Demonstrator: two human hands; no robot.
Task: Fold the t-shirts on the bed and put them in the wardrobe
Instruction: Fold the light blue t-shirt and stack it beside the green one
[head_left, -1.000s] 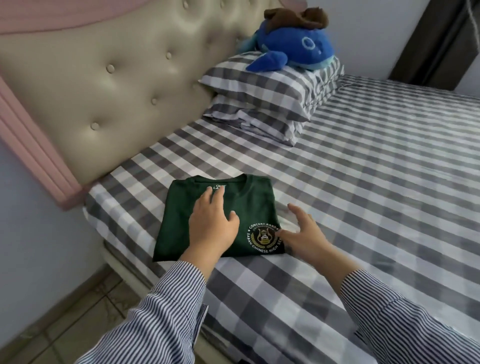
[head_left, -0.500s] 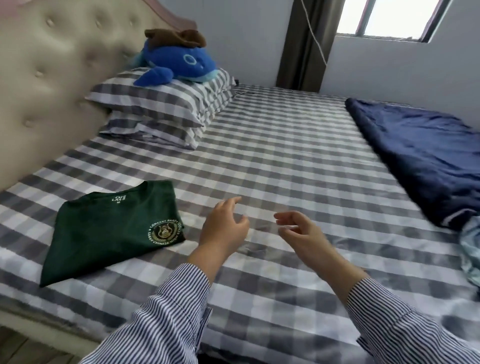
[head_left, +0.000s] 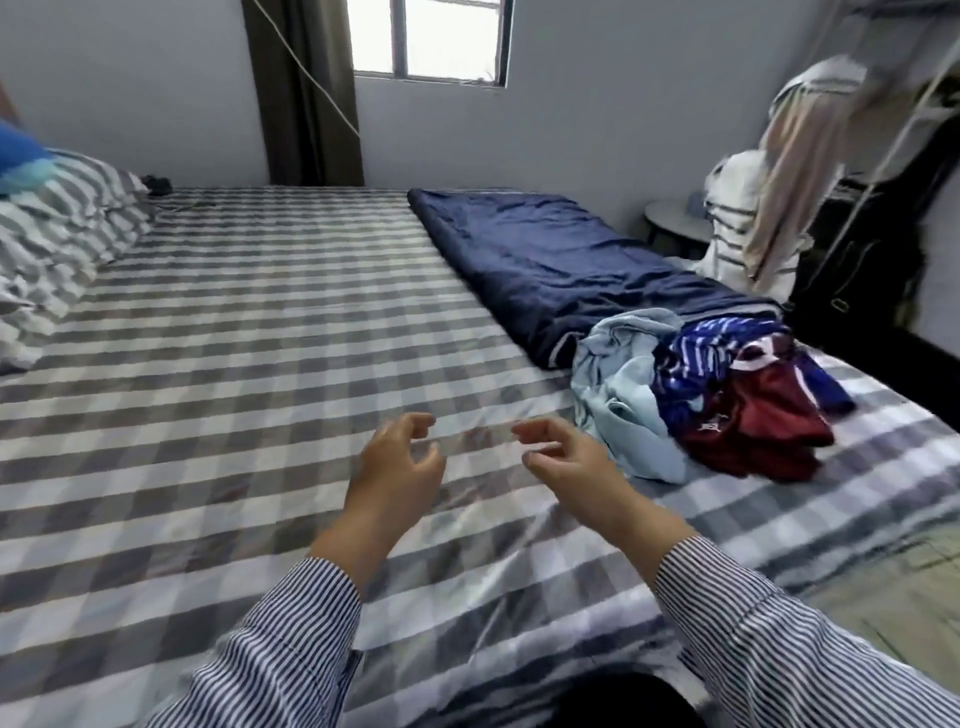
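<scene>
A heap of unfolded t-shirts lies on the right side of the bed (head_left: 234, 364): a light blue one (head_left: 618, 384), a blue striped one (head_left: 696, 364) and a dark red one (head_left: 763, 415). My left hand (head_left: 400, 462) and my right hand (head_left: 566, 457) hover above the checked sheet, just left of the heap. Both hold nothing and their fingers are loosely curled. The folded green t-shirt is out of view.
A navy blanket (head_left: 545, 260) lies folded along the right half of the bed. Striped pillows (head_left: 57, 223) with a blue plush toy (head_left: 21, 156) sit at far left. Clothes (head_left: 789, 171) hang on a rack at right, beside a small round table (head_left: 670, 218).
The view has swung right, away from the folded green t-shirt and toward the heap of shirts. Both hands left the green shirt and now hover empty above the sheet.
</scene>
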